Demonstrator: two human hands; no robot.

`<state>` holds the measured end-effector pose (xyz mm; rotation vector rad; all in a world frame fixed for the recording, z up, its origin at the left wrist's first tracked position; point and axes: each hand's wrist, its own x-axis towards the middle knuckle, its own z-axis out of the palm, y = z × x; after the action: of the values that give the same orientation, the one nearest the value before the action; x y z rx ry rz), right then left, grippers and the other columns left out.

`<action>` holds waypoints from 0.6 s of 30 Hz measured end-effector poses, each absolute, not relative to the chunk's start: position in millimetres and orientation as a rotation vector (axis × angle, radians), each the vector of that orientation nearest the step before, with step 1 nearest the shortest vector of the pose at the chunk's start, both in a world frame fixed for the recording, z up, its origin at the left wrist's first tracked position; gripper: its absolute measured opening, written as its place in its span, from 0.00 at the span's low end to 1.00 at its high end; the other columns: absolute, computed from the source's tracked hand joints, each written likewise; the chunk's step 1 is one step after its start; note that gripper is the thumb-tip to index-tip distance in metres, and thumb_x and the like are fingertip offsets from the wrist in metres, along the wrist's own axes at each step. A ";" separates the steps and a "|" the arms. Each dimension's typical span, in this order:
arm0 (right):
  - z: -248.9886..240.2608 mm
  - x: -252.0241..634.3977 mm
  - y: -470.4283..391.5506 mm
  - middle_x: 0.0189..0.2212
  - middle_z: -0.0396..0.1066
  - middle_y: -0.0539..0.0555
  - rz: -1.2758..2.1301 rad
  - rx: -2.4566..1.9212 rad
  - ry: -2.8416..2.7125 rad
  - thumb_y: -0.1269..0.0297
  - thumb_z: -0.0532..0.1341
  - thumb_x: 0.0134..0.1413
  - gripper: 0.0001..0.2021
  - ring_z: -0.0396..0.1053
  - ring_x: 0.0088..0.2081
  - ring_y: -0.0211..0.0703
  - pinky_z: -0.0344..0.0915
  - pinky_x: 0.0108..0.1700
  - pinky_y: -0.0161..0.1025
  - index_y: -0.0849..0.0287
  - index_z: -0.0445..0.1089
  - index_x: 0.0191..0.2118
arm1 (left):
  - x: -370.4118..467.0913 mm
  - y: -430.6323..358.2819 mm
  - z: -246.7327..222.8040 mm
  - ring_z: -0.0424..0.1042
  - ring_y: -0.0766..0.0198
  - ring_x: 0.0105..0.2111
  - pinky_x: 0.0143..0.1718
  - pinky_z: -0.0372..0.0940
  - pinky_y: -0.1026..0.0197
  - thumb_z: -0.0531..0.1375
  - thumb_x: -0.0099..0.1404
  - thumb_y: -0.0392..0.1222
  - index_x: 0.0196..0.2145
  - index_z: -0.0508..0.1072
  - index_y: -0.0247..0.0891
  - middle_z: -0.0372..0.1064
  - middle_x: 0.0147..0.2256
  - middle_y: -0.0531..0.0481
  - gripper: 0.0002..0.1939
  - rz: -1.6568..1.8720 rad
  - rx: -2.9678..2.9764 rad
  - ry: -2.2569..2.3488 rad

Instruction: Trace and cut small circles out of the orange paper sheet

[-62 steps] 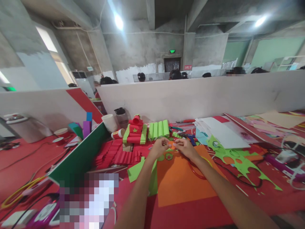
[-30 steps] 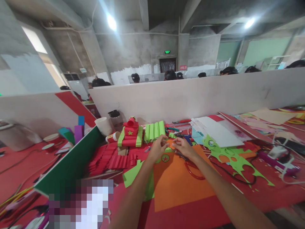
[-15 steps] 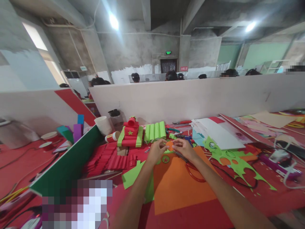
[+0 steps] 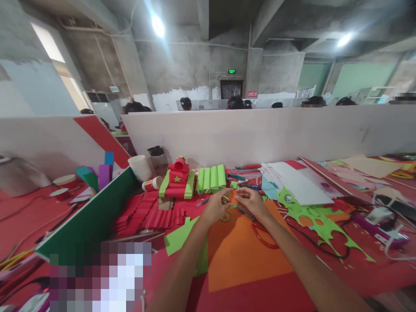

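Observation:
Both hands meet above the far edge of an orange sheet (image 4: 247,260). Between their fingertips is a small orange paper disc (image 4: 232,197), partly covered by the fingers. My left hand (image 4: 215,207) pinches it from the left, my right hand (image 4: 252,202) from the right. Just below my left fingers, a green circle with a red star (image 4: 225,216) lies on the sheet. Red-handled scissors (image 4: 264,237) rest on the sheet under my right wrist. Behind and left stands a red and green paper model (image 4: 177,180), beside green paper rolls (image 4: 211,178).
Folded red strips (image 4: 146,214) lie left, beside a green board (image 4: 87,216). Cut green paper (image 4: 321,221) and white sheets (image 4: 299,182) lie right, near a purple power strip (image 4: 378,229). A white partition (image 4: 243,136) crosses behind the table.
The orange disc has tilted and is more covered by my fingers. My fingers have shifted slightly around it, and the view has moved a little.

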<state>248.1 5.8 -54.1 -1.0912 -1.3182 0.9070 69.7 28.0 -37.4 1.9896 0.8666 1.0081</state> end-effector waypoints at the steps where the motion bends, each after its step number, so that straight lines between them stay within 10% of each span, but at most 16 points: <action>1: -53.2 248.4 5.4 0.28 0.76 0.53 0.893 -1.097 -1.323 0.58 0.68 0.45 0.15 0.74 0.32 0.45 0.71 0.33 0.39 0.59 0.74 0.38 | 69.1 27.1 -36.2 0.72 0.64 0.33 0.36 0.68 0.63 0.63 0.56 0.32 0.52 0.72 0.38 0.74 0.44 0.46 0.25 0.991 2.039 0.868; 18: -53.4 246.4 4.2 0.27 0.76 0.51 0.953 -1.078 -1.319 0.63 0.66 0.46 0.14 0.74 0.28 0.43 0.68 0.31 0.36 0.59 0.71 0.41 | 62.2 16.9 -31.5 0.69 0.53 0.53 0.51 0.67 0.53 0.59 0.62 0.30 0.61 0.61 0.46 0.63 0.59 0.44 0.30 0.788 2.834 0.937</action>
<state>246.4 4.2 -53.4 -1.0780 -1.3188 0.9528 62.2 16.9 -31.5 2.8337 0.9375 0.7876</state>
